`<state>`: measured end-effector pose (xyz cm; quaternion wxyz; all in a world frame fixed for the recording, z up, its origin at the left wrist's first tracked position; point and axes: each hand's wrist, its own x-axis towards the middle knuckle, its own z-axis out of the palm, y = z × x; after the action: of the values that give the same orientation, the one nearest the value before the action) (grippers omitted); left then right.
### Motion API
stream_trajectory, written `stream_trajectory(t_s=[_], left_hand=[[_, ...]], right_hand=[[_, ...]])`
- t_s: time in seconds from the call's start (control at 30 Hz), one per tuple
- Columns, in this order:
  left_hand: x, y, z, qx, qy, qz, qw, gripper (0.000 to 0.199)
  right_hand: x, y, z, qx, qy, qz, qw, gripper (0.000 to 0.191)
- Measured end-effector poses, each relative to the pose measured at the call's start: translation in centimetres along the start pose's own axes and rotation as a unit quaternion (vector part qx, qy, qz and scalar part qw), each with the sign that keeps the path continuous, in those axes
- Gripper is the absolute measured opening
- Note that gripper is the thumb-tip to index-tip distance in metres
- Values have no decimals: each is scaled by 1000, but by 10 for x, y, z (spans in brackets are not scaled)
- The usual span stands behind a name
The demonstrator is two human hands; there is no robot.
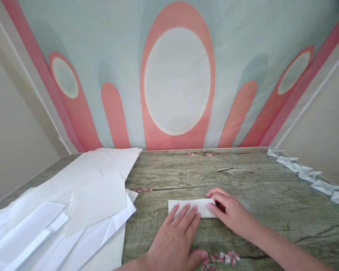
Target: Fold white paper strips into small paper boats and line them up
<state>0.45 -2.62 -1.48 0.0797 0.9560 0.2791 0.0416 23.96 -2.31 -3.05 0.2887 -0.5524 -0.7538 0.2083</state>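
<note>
A white strip point(205, 211) of paper lies flat on the counter point(243, 169), a little right of the middle, its long edges running left to right. The left hand point(172, 241) comes from the near side, palm down, its fingers point(183, 215) straight and slightly spread, open and resting on top of the strip. Their tips cross the near edge and stop short of the far edge; the left end sticks out beyond them. The left thumb sits apart on the near side, off the paper, beside a flower print point(222, 258).

The right hand point(228, 210) comes in from the near right, curled at the right end. Its thumb rests over the strip there and its index finger bends around the far right corner; whether they pinch the paper between them I cannot tell.

To the left, a broad pile of sheets point(98, 195) spreads from the near edge to the far edge, with folded pieces point(28, 229) on top. Along the far right edge stands a row of small folded shapes point(324, 187). Beyond the counter hangs a pale green and coral backdrop point(228, 34).
</note>
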Motion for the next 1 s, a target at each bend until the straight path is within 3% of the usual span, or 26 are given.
stream_trajectory(t_s=[1.0], left_hand=[[1, 4, -4, -39, -24, -29, 999, 61]], right_hand=[[3, 15, 6, 12, 52, 12, 999, 12]])
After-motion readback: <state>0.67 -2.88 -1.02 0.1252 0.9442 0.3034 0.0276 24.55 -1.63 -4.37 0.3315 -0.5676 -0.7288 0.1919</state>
